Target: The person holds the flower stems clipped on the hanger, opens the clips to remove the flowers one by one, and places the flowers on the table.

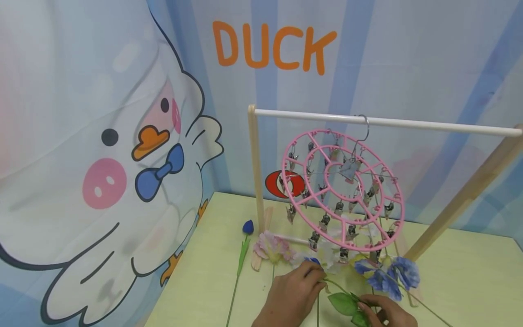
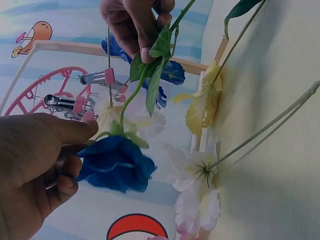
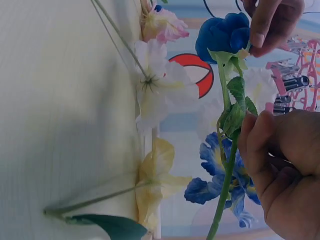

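A blue artificial rose (image 2: 117, 162) with a green leafy stem is held between both hands. At the base of its bloom, the left hand (image 2: 35, 170) pinches with thumb and fingers. Farther along the stem, the right hand (image 3: 287, 165) grips beside the small green leaves (image 3: 235, 115). In the head view the left hand (image 1: 292, 290) mostly hides the bloom, while the green leaves (image 1: 343, 303) show next to the right hand (image 1: 388, 311). A blue iris-like flower (image 3: 215, 155) hangs behind the rose stem.
A pink round hanger (image 1: 402, 204) with several metal clips hangs from a white rod (image 1: 429, 125) on wooden posts. On the pale table lie a blue bud (image 1: 248, 227) on a long stem, a pink flower (image 1: 274, 247), a white flower (image 3: 152, 82) and a yellow flower (image 3: 155, 182).
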Available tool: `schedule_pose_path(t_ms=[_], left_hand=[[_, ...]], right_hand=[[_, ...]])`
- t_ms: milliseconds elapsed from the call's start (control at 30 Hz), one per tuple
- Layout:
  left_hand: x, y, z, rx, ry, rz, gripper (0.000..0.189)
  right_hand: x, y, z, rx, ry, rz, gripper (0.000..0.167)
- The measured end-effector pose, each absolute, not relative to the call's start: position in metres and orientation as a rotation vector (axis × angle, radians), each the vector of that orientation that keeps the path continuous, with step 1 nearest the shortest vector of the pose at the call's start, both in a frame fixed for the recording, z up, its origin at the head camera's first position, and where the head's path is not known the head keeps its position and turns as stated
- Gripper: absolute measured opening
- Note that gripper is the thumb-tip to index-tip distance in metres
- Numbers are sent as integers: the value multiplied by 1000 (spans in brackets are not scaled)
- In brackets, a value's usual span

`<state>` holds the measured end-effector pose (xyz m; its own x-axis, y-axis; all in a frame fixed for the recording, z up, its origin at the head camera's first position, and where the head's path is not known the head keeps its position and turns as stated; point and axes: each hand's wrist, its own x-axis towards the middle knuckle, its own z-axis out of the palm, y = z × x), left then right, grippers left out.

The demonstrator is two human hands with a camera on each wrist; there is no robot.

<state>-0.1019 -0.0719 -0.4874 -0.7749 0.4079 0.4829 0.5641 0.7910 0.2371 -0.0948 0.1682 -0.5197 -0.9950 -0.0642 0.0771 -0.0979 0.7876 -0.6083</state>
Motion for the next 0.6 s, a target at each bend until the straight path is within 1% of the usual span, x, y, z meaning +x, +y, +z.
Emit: schedule_pose_path(t_ms=[200, 333, 500, 600], left_hand=[[-103, -77, -487, -697, -2572, -510, 19], [-102, -78, -486, -664, -2581, -533, 18], [-101, -78, -486, -650, -2566, -529, 15], [-101, -78, -486, -650, -2564, -523, 16]], right_hand=[[-99, 187, -523, 90, -2974, 1026, 24], [-107, 204, -531, 107, -3050, 1069, 29], [-114, 222, -537, 33, -3128, 1118, 40], [-113, 228, -539, 3, -3101, 1118, 40]])
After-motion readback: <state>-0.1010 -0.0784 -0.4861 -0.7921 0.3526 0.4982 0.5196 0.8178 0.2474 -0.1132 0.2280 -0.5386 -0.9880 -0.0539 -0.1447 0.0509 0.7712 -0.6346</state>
